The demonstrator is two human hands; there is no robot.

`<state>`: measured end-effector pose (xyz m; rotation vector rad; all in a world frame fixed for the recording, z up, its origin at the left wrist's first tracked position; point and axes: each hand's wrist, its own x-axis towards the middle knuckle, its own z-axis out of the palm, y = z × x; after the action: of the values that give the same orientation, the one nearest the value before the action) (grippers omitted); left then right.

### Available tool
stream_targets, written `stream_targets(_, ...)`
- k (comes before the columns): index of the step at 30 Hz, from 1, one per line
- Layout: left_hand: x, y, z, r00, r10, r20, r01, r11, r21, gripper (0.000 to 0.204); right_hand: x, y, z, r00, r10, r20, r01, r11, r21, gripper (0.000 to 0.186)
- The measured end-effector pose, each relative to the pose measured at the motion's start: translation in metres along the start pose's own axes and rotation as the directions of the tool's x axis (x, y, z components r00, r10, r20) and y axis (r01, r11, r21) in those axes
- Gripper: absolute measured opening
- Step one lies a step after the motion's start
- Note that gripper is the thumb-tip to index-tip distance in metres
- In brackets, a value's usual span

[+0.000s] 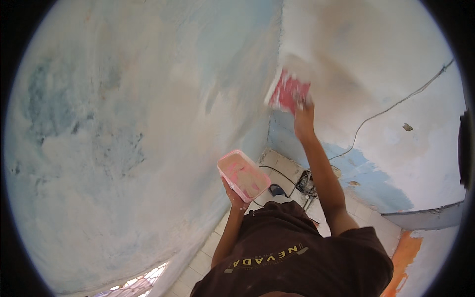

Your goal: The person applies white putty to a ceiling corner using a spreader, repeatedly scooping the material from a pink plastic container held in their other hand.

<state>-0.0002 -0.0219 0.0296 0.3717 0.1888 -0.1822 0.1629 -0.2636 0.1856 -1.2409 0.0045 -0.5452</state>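
My left hand [234, 199] grips a pink rectangular plastic tub [231, 182] from below and its near side. Inside the tub lies pale beige putty [242, 173], with pink patches of the bottom showing through. Higher up, my right hand [304, 113] is closed round the near end of a red, flat putty spreader [291, 90] smeared with white. The spreader is at the right-hand wall [366, 54], close to the corner. Motion blurs it, so I cannot tell whether its edge touches the surface.
On the left stands a patchy blue-white wall [148, 198]. A thin cable [376, 115] hangs across the right wall, above a bare blue patch [368, 173]. Dark tangled wires [307, 183] lie on the tiled floor [281, 162] near my shoe [277, 190]. Orange paint [406, 257] shows lower right.
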Motion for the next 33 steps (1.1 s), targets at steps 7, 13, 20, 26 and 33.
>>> stream_targets(7,0.002,-0.02,0.001,0.999,0.026,0.038,-0.024,0.999,-0.041,0.077,0.072,-0.035,0.126,0.908,-0.403,0.115,0.358,0.603,-0.713,0.044)
stream_targets(13,-0.001,-0.017,-0.013,0.996,0.058,-0.062,-0.06,0.998,-0.03,0.075,-0.119,-0.015,0.146,0.66,-0.608,0.443,0.746,0.602,-0.286,0.043)
stream_targets(20,0.001,-0.024,-0.001,0.994,0.106,-0.031,-0.106,0.994,-0.018,0.076,0.054,-0.017,0.089,0.918,-0.391,-0.062,0.313,0.813,-0.491,0.041)
stream_targets(26,0.011,-0.039,0.0,0.992,0.094,-0.089,-0.096,0.995,-0.022,0.073,-0.007,-0.004,0.171,0.694,-0.643,0.324,0.688,0.46,-0.561,0.07)
stream_targets(33,0.012,-0.042,-0.013,0.983,0.129,-0.132,-0.129,0.992,0.01,0.074,-0.077,-0.013,0.111,0.819,-0.514,0.255,0.556,0.821,-0.129,0.057)
